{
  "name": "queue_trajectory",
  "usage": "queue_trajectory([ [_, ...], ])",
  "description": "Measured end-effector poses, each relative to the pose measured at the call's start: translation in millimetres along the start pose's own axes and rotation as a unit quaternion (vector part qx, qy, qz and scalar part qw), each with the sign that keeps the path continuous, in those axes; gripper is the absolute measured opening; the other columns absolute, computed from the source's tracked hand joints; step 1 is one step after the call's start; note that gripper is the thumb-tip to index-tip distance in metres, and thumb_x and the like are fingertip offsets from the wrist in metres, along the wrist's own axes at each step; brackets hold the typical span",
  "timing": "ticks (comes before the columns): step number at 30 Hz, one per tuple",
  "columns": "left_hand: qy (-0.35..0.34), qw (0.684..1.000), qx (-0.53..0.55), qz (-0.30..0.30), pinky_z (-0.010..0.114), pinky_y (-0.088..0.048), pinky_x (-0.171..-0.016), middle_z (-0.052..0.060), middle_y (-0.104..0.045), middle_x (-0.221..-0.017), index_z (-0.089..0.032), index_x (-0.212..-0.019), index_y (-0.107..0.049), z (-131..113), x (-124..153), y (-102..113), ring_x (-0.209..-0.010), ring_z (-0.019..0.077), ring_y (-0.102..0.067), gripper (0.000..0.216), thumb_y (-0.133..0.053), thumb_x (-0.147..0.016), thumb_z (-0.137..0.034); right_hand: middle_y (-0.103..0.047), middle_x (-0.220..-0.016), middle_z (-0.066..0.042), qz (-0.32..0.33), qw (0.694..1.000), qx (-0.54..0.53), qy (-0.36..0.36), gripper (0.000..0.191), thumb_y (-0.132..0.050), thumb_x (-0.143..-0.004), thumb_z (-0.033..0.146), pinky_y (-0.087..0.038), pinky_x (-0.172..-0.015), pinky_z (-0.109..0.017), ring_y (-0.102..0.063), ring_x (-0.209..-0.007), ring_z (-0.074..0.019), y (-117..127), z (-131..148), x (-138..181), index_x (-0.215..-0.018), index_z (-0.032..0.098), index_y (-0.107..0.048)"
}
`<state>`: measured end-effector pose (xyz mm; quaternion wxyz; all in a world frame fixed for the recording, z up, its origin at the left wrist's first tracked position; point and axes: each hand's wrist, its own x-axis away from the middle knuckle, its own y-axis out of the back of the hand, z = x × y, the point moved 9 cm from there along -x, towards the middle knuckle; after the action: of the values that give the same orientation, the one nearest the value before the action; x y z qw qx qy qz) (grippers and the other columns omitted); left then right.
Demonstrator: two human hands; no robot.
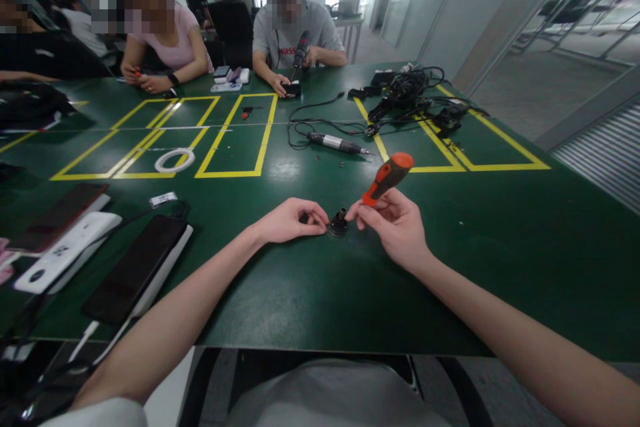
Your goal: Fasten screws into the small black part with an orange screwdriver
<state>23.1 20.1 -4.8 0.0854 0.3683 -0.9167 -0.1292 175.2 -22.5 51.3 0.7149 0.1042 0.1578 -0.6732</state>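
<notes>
My right hand (395,223) grips a screwdriver with an orange and black handle (389,177), its tip pointing down into a small black round part (339,223) on the green table (310,293). My left hand (290,220) pinches that part's left side and steadies it. The screwdriver shaft is mostly hidden by my fingers.
An electric screwdriver (333,142) with its cable lies beyond the part, and a tangle of black cables (415,97) sits at the far right. Phones and a white device (65,250) lie at the left. A white ring (174,160) rests on yellow tape lines. Two people sit across the table.
</notes>
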Motion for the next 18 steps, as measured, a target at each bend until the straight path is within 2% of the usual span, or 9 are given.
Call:
queue_trajectory([
  [6, 0.006, 1.000, -0.006, -0.030, 0.024, -0.043, -0.067, -0.001, -0.067, -0.077, -0.014, -0.098, -0.074, 0.5, 0.4, 1.2, -0.071, 0.0112, -0.058, 0.031, -0.084, -0.076, -0.034, -0.073, -0.074, -0.003, 0.002, 1.000, 0.018, -0.003, 0.038, -0.077, -0.086, 0.059, -0.055, -0.055, -0.031, -0.059, -0.054, -0.0133, -0.3, -0.1, -0.7, -0.081, 0.021, -0.070],
  [10, -0.014, 0.997, -0.063, -0.052, 0.024, -0.041, -0.065, -0.002, -0.063, -0.078, -0.016, -0.111, -0.073, -5.1, 1.0, 0.3, -0.067, 0.0105, -0.052, 0.041, -0.083, -0.078, -0.039, -0.074, -0.074, -0.003, 0.012, 1.000, 0.007, -0.004, 0.038, -0.076, -0.087, 0.059, -0.055, -0.055, -0.030, -0.061, -0.054, -0.0139, -1.6, -2.3, -0.1, -0.090, 0.021, -0.070],
  [13, -0.043, 0.991, -0.113, -0.058, 0.024, -0.039, -0.065, -0.002, -0.062, -0.082, -0.018, -0.124, -0.071, -11.6, 0.4, -3.6, -0.066, 0.0101, -0.047, 0.050, -0.082, -0.081, -0.042, -0.072, -0.070, -0.001, 0.004, 1.000, 0.012, -0.004, 0.036, -0.079, -0.086, 0.055, -0.055, -0.055, -0.029, -0.061, -0.055, -0.0137, -0.7, -1.0, 0.0, -0.085, 0.023, -0.064],
  [18, -0.071, 0.979, -0.183, -0.048, 0.025, -0.037, -0.067, -0.002, -0.062, -0.080, -0.017, -0.119, -0.073, -17.3, -1.5, -12.2, -0.067, 0.0107, -0.047, 0.042, -0.080, -0.086, -0.041, -0.073, -0.077, -0.003, 0.002, 1.000, 0.013, -0.003, 0.036, -0.080, -0.085, 0.056, -0.054, -0.057, -0.030, -0.058, -0.055, -0.0125, 0.7, 1.4, -1.4, -0.082, 0.022, -0.067],
])
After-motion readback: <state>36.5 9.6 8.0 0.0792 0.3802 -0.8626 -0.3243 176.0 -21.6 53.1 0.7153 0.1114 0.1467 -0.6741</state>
